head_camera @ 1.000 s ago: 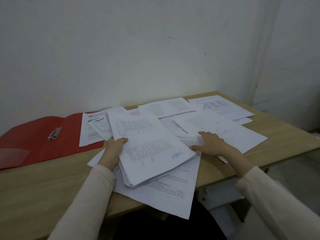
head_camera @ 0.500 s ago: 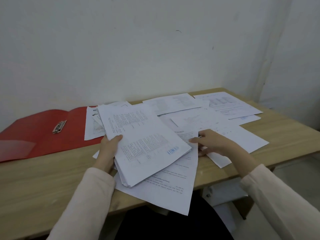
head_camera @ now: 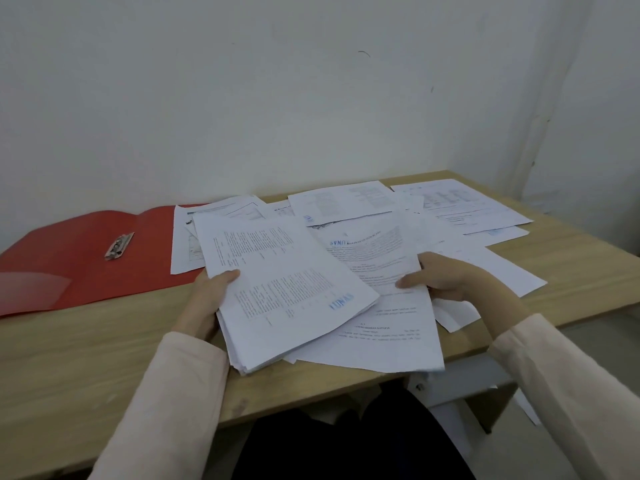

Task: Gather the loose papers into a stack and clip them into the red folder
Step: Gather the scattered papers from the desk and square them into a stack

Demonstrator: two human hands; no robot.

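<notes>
**deskcam_op:** Watching my feed now. The left hand (head_camera: 207, 303) grips the gathered stack (head_camera: 287, 292) at its left edge, thumb curled over the top sheet, fingers underneath. The stack is tilted, its near corner hanging past the table (head_camera: 86, 358) edge.

**paperjam42:** And the right?

**deskcam_op:** The right hand (head_camera: 446, 278) pinches a single sheet (head_camera: 374, 251) with a blue stamp, thumb on top pointing left, the other fingers curled at its right edge. I think the sheet's lifted slightly off the pile, but I can't tell for sure from up here. Both forearms, in pale sleeves, reach in from the bottom corners.

**paperjam42:** Where's the folder?

**deskcam_op:** The red folder (head_camera: 69, 258) lies open and flat at the far left, its metal clip (head_camera: 118, 245) on it, a couple of pages overlapping its right side. Loose papers (head_camera: 460, 206) are spread over the right half, overlapping each other.
</notes>
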